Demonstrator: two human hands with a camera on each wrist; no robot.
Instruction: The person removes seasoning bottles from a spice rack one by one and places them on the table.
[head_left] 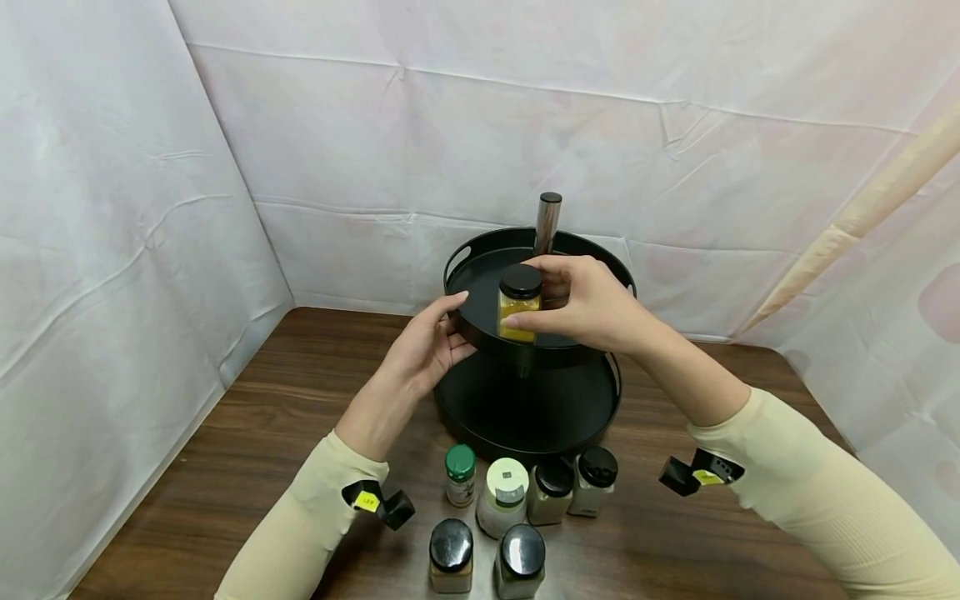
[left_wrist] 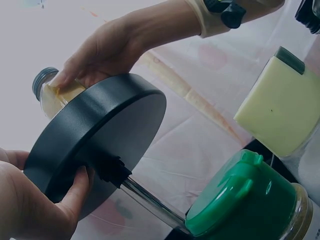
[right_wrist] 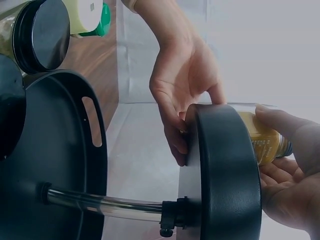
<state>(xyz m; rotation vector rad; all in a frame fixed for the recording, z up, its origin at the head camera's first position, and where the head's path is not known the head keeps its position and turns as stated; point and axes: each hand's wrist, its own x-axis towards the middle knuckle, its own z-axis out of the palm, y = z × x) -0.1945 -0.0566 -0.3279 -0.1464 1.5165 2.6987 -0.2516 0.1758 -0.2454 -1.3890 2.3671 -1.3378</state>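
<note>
A black two-tier round tray stand [head_left: 480, 279] with a metal post [head_left: 547, 225] stands on the table. My left hand [head_left: 422, 352] grips the left front rim of its upper tier, thumb above and fingers underneath. Between thumb and fingers my right hand [head_left: 596, 310] holds a square glass spice jar [head_left: 519, 305], black-lidded and filled with yellow powder. The jar is upright over the front part of the upper tier; in the right wrist view the jar [right_wrist: 267, 142] shows its label, its base hidden by the rim. Below, the lower tier [head_left: 491, 408] shows bare black surface.
In front of the stand are a green-capped shaker [head_left: 460, 477], a jar with a pale lid [head_left: 501, 504] and several black-lidded jars [head_left: 551, 492], two of them nearest me [head_left: 451, 552]. White cloth [head_left: 450, 150] hangs behind and at both sides of the wooden table [head_left: 300, 383].
</note>
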